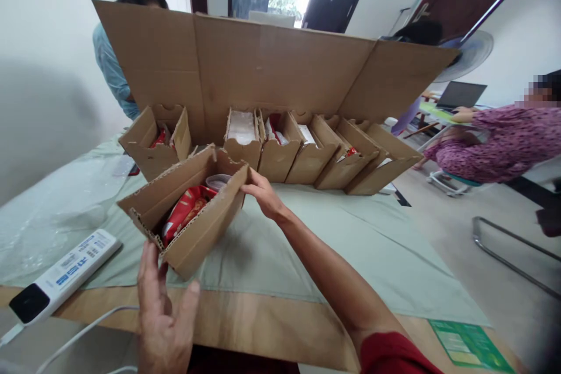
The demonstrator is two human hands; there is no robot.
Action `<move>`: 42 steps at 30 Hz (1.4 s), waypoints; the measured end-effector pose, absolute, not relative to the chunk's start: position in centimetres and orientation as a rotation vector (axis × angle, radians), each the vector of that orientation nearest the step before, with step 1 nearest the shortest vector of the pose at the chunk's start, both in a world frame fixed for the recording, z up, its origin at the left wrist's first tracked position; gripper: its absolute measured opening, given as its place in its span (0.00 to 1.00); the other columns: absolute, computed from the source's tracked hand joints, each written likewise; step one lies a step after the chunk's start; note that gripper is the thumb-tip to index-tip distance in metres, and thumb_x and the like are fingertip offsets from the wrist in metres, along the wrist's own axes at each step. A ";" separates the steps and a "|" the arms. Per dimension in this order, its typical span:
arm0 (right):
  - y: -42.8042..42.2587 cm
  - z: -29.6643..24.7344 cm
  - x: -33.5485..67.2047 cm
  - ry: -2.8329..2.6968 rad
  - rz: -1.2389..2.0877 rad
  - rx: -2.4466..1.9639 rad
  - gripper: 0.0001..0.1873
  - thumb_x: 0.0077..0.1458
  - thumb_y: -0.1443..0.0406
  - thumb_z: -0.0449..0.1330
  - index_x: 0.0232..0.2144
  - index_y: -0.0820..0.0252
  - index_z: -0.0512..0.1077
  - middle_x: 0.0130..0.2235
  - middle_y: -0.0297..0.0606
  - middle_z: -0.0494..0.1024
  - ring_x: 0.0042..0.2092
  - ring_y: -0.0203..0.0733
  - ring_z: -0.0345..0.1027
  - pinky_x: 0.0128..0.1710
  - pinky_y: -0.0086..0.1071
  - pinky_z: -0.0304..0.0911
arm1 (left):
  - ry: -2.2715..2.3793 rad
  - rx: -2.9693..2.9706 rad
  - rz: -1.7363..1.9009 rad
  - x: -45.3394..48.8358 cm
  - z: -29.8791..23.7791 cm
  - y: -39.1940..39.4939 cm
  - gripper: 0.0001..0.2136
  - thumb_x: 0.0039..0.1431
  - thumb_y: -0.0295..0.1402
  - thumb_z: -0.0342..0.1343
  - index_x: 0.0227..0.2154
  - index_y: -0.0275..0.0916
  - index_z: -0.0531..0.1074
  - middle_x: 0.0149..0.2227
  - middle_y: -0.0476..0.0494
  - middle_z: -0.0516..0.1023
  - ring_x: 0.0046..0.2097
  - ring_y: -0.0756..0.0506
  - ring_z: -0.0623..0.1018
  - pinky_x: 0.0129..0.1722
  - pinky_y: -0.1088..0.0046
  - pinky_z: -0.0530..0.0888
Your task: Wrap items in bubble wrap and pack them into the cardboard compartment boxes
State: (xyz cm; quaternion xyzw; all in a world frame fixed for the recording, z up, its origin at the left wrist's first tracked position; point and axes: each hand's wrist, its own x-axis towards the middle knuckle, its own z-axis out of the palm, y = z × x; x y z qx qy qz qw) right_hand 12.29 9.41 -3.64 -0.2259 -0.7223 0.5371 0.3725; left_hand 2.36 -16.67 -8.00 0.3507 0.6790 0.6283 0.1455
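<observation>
I hold a small open cardboard box (205, 228) tilted above the table, between both hands. My left hand (164, 315) cups its near end, fingers and thumb around the corner. My right hand (263, 193) grips the far end at the rim. Inside the box lie a red snack packet (186, 210) and a small clear cup (218, 181).
A row of similar filled boxes (307, 155) stands behind, against a large upright cardboard sheet (263, 64). One more box (155, 143) sits at the left. A white power strip (61, 274) lies at the table's front left on a pale green cloth (333, 245). Other people are at the left back and the right.
</observation>
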 end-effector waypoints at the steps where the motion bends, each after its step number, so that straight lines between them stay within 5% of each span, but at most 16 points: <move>1: 9.8 -3.7 11.0 -1.858 1.343 -0.571 0.28 0.51 0.63 0.56 0.55 0.61 0.72 0.56 0.42 0.78 0.59 0.52 0.69 0.63 0.47 0.62 | 1.994 1.082 1.769 2.6 -8.5 -17.0 0.41 0.61 0.36 0.60 0.73 0.56 0.46 0.76 0.45 0.46 0.72 0.31 0.60 0.69 0.48 0.64; 7: 10.3 -4.1 6.3 -1.896 1.057 -0.735 0.34 0.66 0.54 0.50 0.68 0.66 0.58 0.71 0.51 0.60 0.71 0.49 0.53 0.72 0.46 0.46 | 2.039 1.323 1.687 3.8 -9.5 -16.6 0.39 0.62 0.32 0.58 0.72 0.60 0.47 0.77 0.45 0.41 0.74 0.30 0.54 0.65 0.41 0.66; 12: 9.8 -5.2 4.8 -1.887 0.929 -0.668 0.36 0.69 0.47 0.45 0.68 0.64 0.58 0.72 0.50 0.58 0.73 0.45 0.49 0.74 0.43 0.42 | 2.007 1.354 1.690 4.0 -9.7 -15.0 0.40 0.62 0.32 0.58 0.72 0.60 0.47 0.77 0.44 0.40 0.73 0.30 0.57 0.64 0.44 0.69; 18: 8.8 -7.8 4.9 -1.769 0.928 -0.619 0.36 0.70 0.43 0.40 0.66 0.58 0.63 0.69 0.45 0.64 0.71 0.43 0.54 0.72 0.40 0.48 | 2.036 1.439 1.667 3.5 -10.5 -13.8 0.39 0.61 0.32 0.59 0.72 0.58 0.50 0.77 0.42 0.42 0.74 0.30 0.55 0.65 0.45 0.67; 25: 9.5 -13.2 4.9 -1.681 1.114 -0.834 0.29 0.69 0.48 0.46 0.58 0.60 0.71 0.62 0.49 0.73 0.65 0.47 0.65 0.68 0.42 0.56 | 2.054 1.403 1.627 2.4 -9.1 -11.0 0.37 0.62 0.33 0.59 0.71 0.57 0.51 0.76 0.41 0.42 0.74 0.32 0.54 0.67 0.42 0.63; 32: 9.8 -14.3 4.5 -1.591 1.121 -0.928 0.24 0.69 0.57 0.47 0.57 0.65 0.70 0.61 0.54 0.73 0.63 0.49 0.65 0.67 0.43 0.57 | 1.990 1.255 1.659 -1.1 -6.9 -2.8 0.36 0.52 0.34 0.64 0.65 0.43 0.62 0.75 0.32 0.47 0.73 0.30 0.56 0.67 0.45 0.64; 37: 10.3 -14.8 4.4 -1.561 1.179 -0.956 0.19 0.69 0.58 0.47 0.51 0.59 0.72 0.47 0.45 0.80 0.49 0.47 0.74 0.54 0.42 0.68 | 1.888 1.047 1.815 -2.9 -5.5 3.9 0.35 0.46 0.32 0.64 0.60 0.38 0.64 0.68 0.29 0.63 0.72 0.31 0.59 0.70 0.48 0.58; 42: 10.2 -14.7 4.5 -1.574 1.187 -0.933 0.17 0.69 0.57 0.47 0.44 0.57 0.72 0.43 0.41 0.79 0.44 0.44 0.73 0.49 0.36 0.68 | 1.888 1.028 1.817 -2.9 -5.2 7.5 0.36 0.45 0.29 0.61 0.61 0.34 0.62 0.68 0.26 0.62 0.72 0.32 0.58 0.71 0.51 0.56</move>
